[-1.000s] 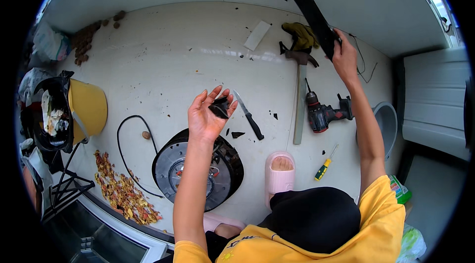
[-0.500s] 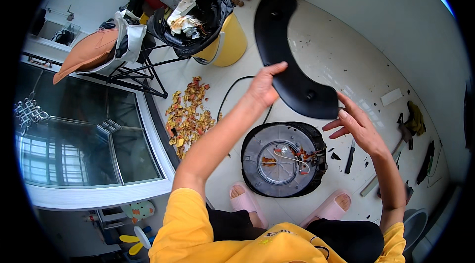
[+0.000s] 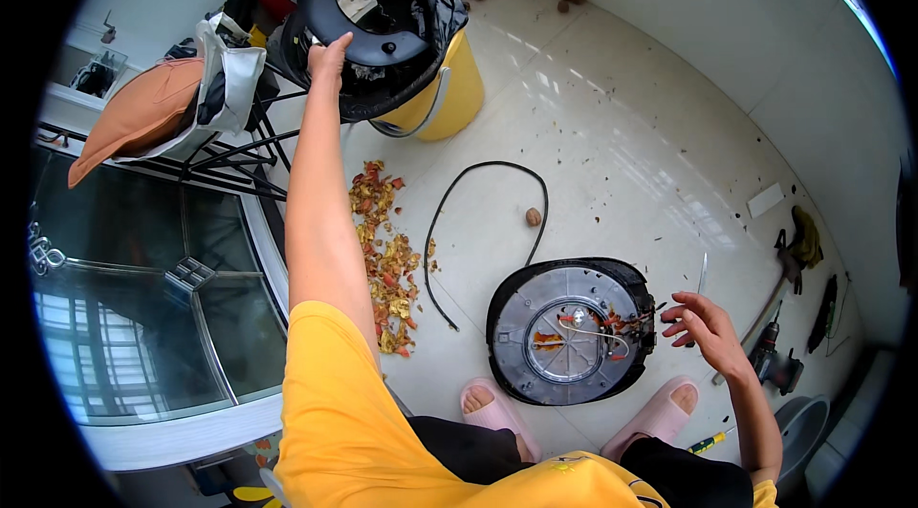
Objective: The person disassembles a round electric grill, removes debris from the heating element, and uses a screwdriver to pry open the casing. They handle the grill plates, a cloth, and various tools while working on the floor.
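My left hand [image 3: 330, 54] is stretched far up and left, gripping the rim of a wide black plastic cover [image 3: 382, 30]. The cover lies across the top of a yellow bin [image 3: 459, 92] with rubbish in it. My right hand [image 3: 703, 326] hovers with fingers spread and nothing in it. It sits just right of a round black appliance [image 3: 569, 331] that lies upturned on the floor, showing a grey metal underside with loose wires. A thin metal tool [image 3: 703, 274] lies on the tiles just beyond my right hand.
A black cord [image 3: 488, 207] loops on the white tiles near a walnut [image 3: 533, 216] and a scatter of red and orange scraps [image 3: 382, 259]. A drill [image 3: 775, 365], a hammer [image 3: 779, 283] and a yellow screwdriver [image 3: 708, 441] lie right. A black rack holding an orange cap [image 3: 139, 111] stands left.
My left hand has carried the black cover from above the appliance up to the yellow bin. My right hand has dropped beside the appliance. My view has turned left.
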`<state>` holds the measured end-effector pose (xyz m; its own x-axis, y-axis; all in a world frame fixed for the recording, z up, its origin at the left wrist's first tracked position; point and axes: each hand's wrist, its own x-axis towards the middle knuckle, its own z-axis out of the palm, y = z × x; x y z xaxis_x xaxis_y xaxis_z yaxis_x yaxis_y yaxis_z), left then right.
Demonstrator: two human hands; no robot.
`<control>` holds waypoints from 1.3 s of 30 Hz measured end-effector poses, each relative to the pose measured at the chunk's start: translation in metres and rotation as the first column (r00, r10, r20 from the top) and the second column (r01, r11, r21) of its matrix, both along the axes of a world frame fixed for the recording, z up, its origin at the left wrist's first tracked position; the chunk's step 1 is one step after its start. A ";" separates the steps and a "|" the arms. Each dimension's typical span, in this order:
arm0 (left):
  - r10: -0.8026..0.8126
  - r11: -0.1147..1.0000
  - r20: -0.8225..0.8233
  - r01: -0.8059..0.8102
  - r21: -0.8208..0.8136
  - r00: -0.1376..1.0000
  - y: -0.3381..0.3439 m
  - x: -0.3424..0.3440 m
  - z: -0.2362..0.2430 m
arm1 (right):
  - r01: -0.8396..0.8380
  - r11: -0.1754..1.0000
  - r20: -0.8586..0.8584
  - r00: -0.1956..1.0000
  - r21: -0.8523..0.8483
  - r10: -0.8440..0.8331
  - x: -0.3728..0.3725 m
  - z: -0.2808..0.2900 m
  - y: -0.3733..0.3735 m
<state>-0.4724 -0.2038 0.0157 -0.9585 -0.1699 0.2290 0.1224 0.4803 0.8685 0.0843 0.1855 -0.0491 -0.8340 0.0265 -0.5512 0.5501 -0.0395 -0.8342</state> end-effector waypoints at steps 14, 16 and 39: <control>-0.112 0.905 -0.328 -0.040 -0.424 0.938 0.009 0.037 -0.028 | -0.051 0.958 0.110 0.994 0.281 0.020 0.011 0.029 0.021; -0.059 0.932 -0.342 -0.071 -0.355 0.938 0.010 0.056 -0.021 | -0.083 0.961 0.133 0.990 0.264 0.049 0.004 0.029 0.021; -0.348 0.893 0.876 -0.168 0.418 0.335 -0.030 0.515 -0.208 | 0.255 0.966 0.357 0.906 -0.033 -0.227 0.084 -0.163 0.007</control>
<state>0.0426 -0.2343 -0.1922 -0.5046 0.1157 -0.8556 -0.8451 0.1366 0.5169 0.1684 0.1925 -0.2120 -0.5627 0.1484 -0.8133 0.7699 -0.2642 -0.5809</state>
